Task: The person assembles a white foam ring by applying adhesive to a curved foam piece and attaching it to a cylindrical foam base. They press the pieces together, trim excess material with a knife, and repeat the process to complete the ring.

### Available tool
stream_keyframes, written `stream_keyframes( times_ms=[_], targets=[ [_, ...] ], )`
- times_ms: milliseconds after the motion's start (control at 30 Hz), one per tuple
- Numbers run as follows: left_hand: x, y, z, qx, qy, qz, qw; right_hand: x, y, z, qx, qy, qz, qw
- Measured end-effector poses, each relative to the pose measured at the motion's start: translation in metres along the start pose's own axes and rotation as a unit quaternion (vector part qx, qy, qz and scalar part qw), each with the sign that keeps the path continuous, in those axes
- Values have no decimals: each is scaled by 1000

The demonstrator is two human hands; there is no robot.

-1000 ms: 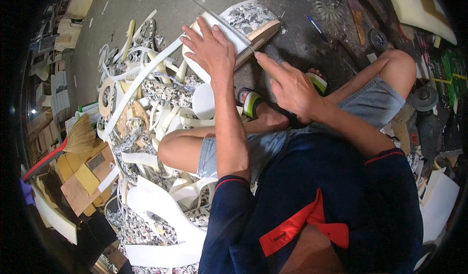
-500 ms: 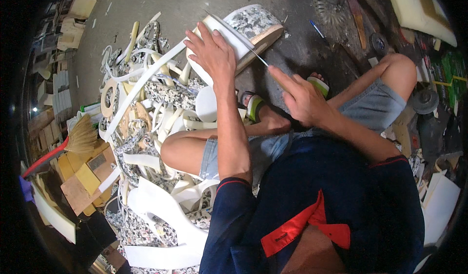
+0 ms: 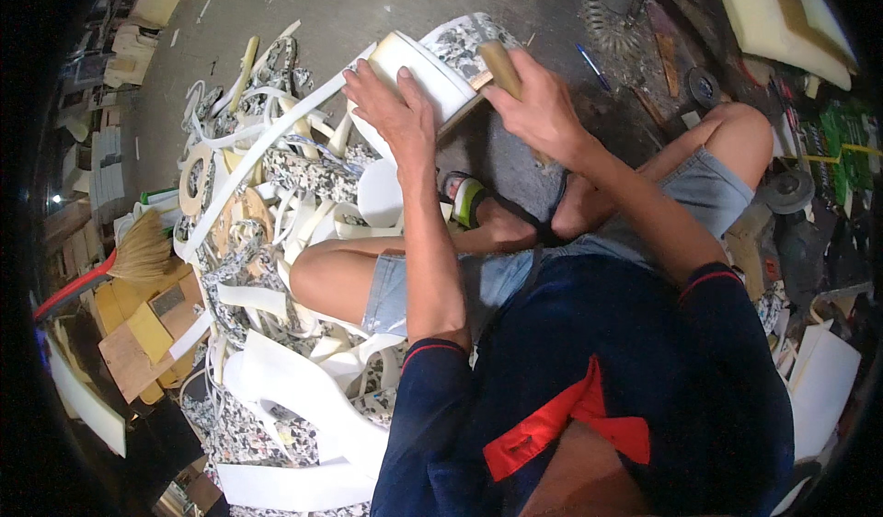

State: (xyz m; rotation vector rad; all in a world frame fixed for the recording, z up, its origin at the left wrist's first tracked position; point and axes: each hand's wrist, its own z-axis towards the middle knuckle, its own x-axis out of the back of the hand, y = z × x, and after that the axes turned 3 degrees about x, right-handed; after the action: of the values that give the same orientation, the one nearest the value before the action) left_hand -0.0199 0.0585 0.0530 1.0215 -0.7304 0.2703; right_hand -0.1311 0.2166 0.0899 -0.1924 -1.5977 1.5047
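Observation:
My left hand lies on a white foam piece, fingers stretched out and pressing its top. Under and beyond this piece is a block of grey-and-white speckled foam. A long white foam strip trails from the left side of the piece to the lower left. Close by the block's right edge, my right hand is closed round the tan handle of a knife. The handle points up and away, and I cannot make out the blade in this frame.
Foam offcuts heap up left of my legs, with a large white cut-out sheet nearer me. A straw broom lies at the far left. On the right are a blue pen, a coiled hose and a yellowish foam slab.
My right hand has moved away from me and left to the block's edge, turning the knife so its handle now points up. My left hand stays on the white foam.

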Motion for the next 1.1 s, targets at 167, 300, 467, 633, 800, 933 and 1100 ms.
stream_keyframes(
  times_ms=[167, 300, 467, 633, 800, 933, 1100],
  targets=[
    [-3, -4, 0, -5, 26, 7, 1000, -10, 1, -18, -26, -25, 7, 999],
    [-4, -6, 1, -11, 41, 18, 999, -18, 10, -15, -11, 55, 11, 998],
    [2, -8, -3, -48, 61, -9, 997, -35, 2, 15, -19, 31, -28, 999],
    [9, -12, -17, -78, 83, -33, 993, -40, -7, 22, -33, -29, -67, 997],
    [10, -18, -28, -49, 108, -32, 992, -33, -18, 36, 11, -15, -78, 997],
    [6, -22, -32, -46, 100, -39, 993, 1, -43, 72, 61, 4, -115, 991],
    [3, -18, -47, -70, 59, -35, 995, 115, -80, 122, 123, 80, -225, 963]
  ],
)
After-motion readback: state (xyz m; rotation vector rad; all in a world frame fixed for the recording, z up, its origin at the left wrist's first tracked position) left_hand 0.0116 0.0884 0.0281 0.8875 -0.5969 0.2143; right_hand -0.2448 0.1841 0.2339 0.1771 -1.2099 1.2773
